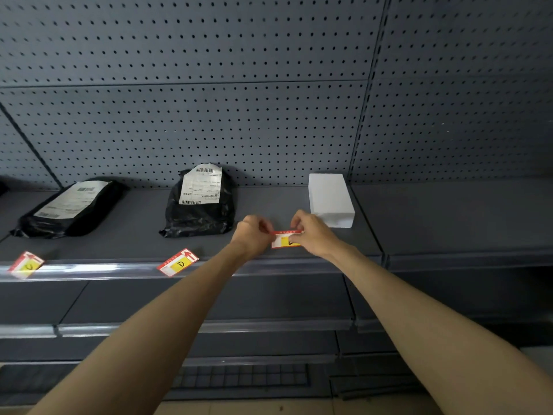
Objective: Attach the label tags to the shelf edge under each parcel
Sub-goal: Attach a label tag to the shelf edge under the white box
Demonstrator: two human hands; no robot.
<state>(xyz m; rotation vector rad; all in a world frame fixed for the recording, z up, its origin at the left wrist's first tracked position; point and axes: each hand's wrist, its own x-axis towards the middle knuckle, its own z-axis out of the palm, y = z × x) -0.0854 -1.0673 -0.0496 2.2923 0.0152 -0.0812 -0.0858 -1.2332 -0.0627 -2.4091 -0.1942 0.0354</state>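
Grip: both hands pinch one label tag (pixel 282 240), the left hand (pixel 253 233) on its left end, the right hand (pixel 311 235) on its right end with fingers curled over the top edge.
Held tag: red border, white and yellow fields, a dark handwritten mark half hidden under the right thumb; which letter it is cannot be told.
Tag position: held level above the front of the shelf (pixel 125 235), just in front and left of the white box (pixel 330 199), not yet in the clear edge strip (pixel 89 269).
Tags, count: three in all; one in hand, two lying tilted at the shelf edge.
Middle tag (pixel 178 262): below the middle parcel, yellow field marked "D", red arrow at its upper right.
Left tag (pixel 25 264): below the left parcel, overlapping the clear strip.
Parcels, count: three; a left black bag (pixel 67 209) lying flat, a middle black bag (pixel 200 202) leaning on the pegboard (pixel 209 85), the white box at the right.
Shipping papers: one white sheet on each black bag.
Lower shelves: two more edges show below.
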